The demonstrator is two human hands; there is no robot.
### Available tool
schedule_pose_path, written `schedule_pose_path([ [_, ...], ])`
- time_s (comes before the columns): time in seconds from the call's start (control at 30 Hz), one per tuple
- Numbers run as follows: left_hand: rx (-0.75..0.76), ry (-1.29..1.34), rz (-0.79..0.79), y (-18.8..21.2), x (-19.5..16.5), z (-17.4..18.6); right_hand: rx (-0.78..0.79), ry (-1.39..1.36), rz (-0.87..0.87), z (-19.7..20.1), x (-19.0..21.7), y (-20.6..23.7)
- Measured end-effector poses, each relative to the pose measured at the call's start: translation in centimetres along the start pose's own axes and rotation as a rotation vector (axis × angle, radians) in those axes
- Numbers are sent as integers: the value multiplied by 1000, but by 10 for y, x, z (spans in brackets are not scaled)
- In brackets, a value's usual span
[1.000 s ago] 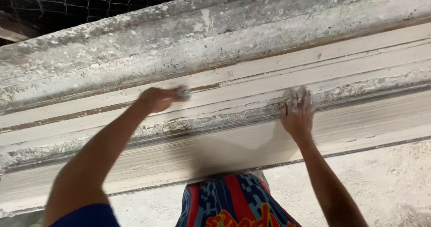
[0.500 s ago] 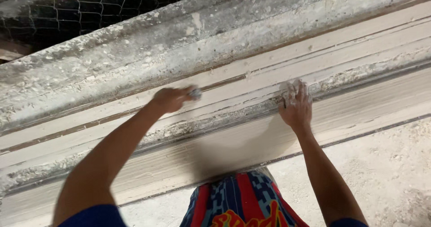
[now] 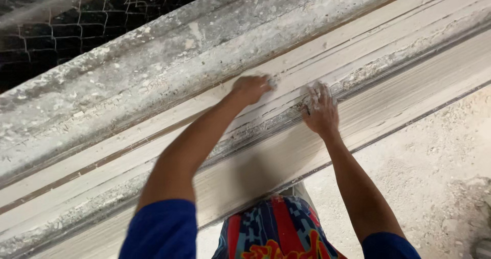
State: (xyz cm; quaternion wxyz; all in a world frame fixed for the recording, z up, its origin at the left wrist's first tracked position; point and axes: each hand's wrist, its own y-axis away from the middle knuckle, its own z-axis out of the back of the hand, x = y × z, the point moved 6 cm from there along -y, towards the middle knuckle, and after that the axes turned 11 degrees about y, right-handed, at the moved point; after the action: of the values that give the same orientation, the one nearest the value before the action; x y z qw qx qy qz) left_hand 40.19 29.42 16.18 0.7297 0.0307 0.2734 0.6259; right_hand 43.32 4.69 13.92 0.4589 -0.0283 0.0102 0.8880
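We're smoothing the long white plaster moulding point(image 3: 358, 80) mid-frame: left hand point(image 3: 251, 87) is gripping a small tool, right hand point(image 3: 321, 113) is pressing flat, open; steady strokes needed next.

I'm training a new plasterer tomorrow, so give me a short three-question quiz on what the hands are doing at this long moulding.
1. True or false: the left hand lies open and flat on the long white plaster moulding.
2. Which hand rests with spread, plaster-coated fingers on the moulding's rough groove: (a) left, (b) right?
3. What stretches across the dark opening at the upper left?

Key: 1 false, it is closed into a fist; 2 b; 3 wire mesh netting.
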Motion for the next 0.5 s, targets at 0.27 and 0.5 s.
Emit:
schedule_pose_path([
  [0.27,47,82,125,145,70,0,68,-42,-3,0,7,0],
  [0.5,-22,109,77,-53,-16,0,-56,-35,57,16,11,2],
])
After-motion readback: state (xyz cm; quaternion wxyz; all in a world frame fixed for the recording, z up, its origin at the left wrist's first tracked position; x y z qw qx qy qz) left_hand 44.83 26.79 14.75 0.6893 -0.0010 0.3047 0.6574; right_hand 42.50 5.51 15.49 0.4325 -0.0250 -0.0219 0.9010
